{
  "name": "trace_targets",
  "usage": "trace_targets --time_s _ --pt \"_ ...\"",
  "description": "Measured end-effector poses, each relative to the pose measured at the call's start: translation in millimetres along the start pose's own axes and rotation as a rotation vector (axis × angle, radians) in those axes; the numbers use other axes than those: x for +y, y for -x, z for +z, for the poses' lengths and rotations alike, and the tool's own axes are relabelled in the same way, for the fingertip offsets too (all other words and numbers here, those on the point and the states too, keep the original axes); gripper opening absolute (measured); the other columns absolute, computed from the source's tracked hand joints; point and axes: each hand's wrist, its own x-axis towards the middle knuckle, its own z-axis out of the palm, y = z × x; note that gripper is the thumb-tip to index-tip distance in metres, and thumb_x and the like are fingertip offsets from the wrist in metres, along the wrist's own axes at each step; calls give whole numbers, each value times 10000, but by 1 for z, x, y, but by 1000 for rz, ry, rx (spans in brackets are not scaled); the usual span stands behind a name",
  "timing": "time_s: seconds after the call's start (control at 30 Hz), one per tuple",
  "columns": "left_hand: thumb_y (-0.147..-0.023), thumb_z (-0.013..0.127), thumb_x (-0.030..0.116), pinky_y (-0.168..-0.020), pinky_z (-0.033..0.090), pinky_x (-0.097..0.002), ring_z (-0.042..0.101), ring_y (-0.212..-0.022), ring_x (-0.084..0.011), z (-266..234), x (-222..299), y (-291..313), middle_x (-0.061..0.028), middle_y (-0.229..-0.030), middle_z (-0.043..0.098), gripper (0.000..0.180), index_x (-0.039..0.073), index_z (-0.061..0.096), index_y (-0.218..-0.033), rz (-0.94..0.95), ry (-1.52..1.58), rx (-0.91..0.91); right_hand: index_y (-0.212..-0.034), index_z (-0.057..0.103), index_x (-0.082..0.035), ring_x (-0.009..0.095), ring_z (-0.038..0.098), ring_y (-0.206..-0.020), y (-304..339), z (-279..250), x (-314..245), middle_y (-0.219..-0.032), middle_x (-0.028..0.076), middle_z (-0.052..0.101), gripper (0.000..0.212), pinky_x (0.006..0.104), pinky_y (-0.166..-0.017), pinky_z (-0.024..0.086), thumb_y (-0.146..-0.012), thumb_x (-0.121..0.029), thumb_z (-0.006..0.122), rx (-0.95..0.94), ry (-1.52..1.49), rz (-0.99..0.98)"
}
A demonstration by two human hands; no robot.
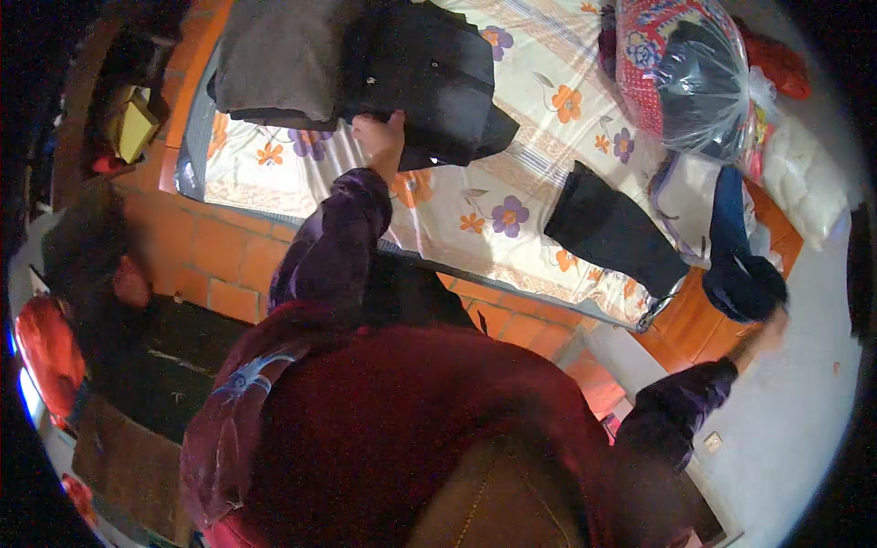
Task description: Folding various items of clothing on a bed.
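My left hand (379, 144) is at the near edge of a black folded garment (438, 82). Its thumb shows against the cloth, while the fingertips are hidden by the dark fabric. Just left of it lies a folded grey-brown garment (279, 59). Far to the right, my blurred right hand (766, 340) is closed at the lower end of a dark blue garment (744, 283), which stretches up beside the bed's corner. Between the hands, a black garment (614, 228) lies flat on the flowered sheet (493, 215).
A clear plastic bag (699, 87) stuffed with clothes stands at the far right of the bed, with a white bag (804, 173) beside it. An orange wooden ledge (699, 320) borders the bed's right end. Orange tiles (219, 251) cover the floor. A yellow box (135, 128) sits at left.
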Motion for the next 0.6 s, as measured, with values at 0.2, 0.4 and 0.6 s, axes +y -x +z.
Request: trace_targets --time_s 0.2,0.4,0.6 --pt "-765 615 197 -694 457 -281 564 -764 -158 -25 31 -2 -69 -864 602 280 24 566 -979 -355 382 -169 -885 606 -37 276 595 -781 145 211 112 -870 147 622 214 342 -707 466 -762 -198 538 -934 615 -22" --pt "-763 619 185 -519 457 -287 557 -520 -195 -68 102 2 -47 -763 608 236 80 545 -961 -941 824 -340 -1211 452 -45 171 557 -849 287 471 -67 -1043 66 556 575 271 -692 450 -782 -395 608 -1117 -626 778" --pt "-802 602 286 -526 447 -266 584 -575 -192 -85 186 57 -66 -735 607 281 31 556 -911 -601 961 -659 -1165 461 34 218 503 -1006 221 446 -145 -1092 109 541 553 324 -869 389 -751 -294 626 -1089 -514 679"
